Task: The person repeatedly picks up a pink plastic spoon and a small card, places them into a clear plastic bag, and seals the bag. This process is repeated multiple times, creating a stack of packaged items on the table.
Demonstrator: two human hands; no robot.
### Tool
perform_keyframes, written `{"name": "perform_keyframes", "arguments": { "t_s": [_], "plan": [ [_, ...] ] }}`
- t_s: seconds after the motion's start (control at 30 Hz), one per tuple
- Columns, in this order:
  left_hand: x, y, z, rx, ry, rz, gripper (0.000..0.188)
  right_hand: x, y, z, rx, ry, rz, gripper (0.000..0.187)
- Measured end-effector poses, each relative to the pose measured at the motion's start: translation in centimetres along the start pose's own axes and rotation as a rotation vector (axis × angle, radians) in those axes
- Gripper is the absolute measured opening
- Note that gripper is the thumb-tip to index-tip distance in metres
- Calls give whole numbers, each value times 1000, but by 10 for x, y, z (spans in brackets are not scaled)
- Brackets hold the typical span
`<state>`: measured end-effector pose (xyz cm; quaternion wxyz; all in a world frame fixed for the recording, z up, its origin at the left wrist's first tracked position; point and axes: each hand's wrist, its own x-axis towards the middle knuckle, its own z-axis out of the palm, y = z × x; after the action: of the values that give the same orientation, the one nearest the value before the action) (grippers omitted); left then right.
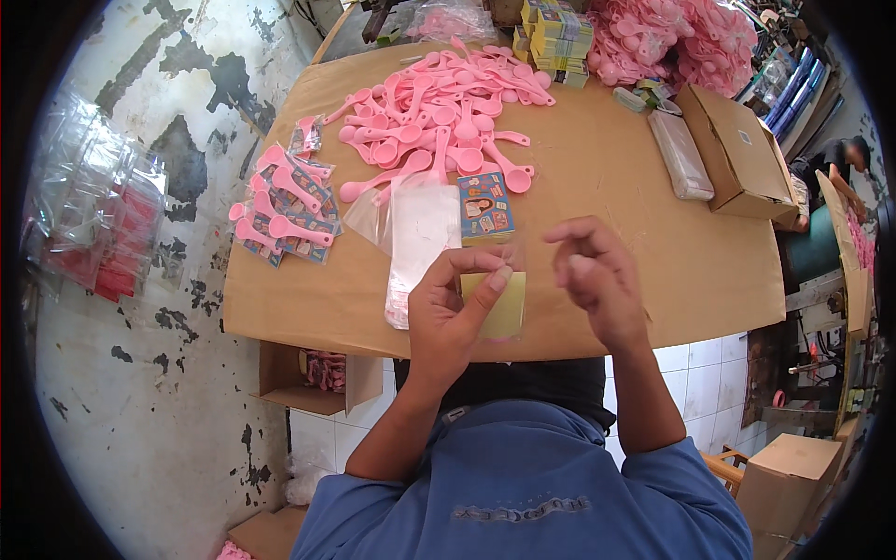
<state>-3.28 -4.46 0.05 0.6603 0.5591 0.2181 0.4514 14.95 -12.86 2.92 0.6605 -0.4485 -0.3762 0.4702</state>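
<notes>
My left hand (446,313) pinches the upper edge of a small clear plastic bag (505,322) near the table's front edge. A pale yellow-green card shows through the bag. To its right, my right hand (602,285) is raised apart from the bag, its fingers bent and spread, with nothing visible in them. A stack of clear bags (422,233) lies just beyond my left hand. Beside that is a stack of blue printed cards (486,203). Pink measuring spoons (443,105) are heaped farther back.
At the left lie bagged cards with pink spoons (287,211) on top. The far right of the table bears a cardboard box (737,154), a clear-wrapped white pack (679,154) and big bags of pink spoons (667,42). Yellow-edged card stacks (555,42) stand at the back.
</notes>
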Motion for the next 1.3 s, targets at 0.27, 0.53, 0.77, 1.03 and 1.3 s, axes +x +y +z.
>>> {"name": "perform_keyframes", "arguments": {
  "t_s": [0.27,0.53,0.77,1.03,1.3],
  "plan": [
    [-5,15,-10,-14,-17,-53,23,6,10,1,-158,-186,114,16],
    [-15,24,-18,23,32,-155,22,5,5,13,-137,-121,31,12],
    [-19,14,-34,70,-93,116,15,3,7,9,-111,-203,-140,7],
    [-21,31,-23,87,-74,-13,14,0,3,16,-168,-238,-111,7],
    [-23,39,-21,-33,-143,-174,47,-10,-6,21,-108,-117,-72,16]
  ]
}}
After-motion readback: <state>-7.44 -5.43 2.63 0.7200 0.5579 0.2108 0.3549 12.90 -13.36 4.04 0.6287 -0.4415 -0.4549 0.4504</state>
